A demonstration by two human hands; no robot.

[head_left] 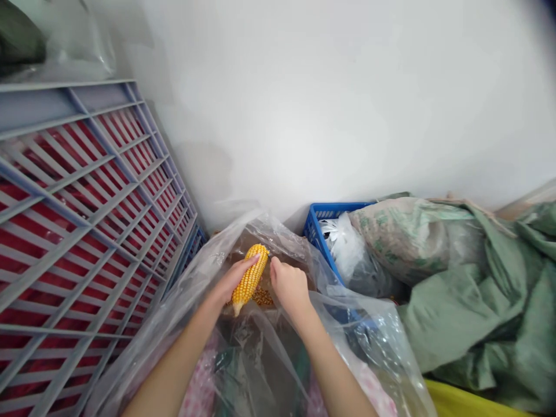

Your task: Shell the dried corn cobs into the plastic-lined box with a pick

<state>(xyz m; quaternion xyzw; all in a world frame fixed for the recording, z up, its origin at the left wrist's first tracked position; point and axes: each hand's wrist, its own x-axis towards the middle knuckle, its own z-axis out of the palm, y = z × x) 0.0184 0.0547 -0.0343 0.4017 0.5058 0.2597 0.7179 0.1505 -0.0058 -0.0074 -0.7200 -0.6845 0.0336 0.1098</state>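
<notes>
Hands busy here: your left hand (234, 280) wraps a yellow corn cob (251, 273), your right hand (290, 288) pinches at its side, and loose kernels (263, 297) sit just below, inside a clear plastic bag (260, 231).

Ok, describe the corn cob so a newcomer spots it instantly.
Start at the white wall, then drop to the clear plastic bag gaping open below it. Inside its mouth, the left hand grips a bright yellow corn cob, tilted, the only whole cob in view, above a scatter of loose kernels.
</notes>
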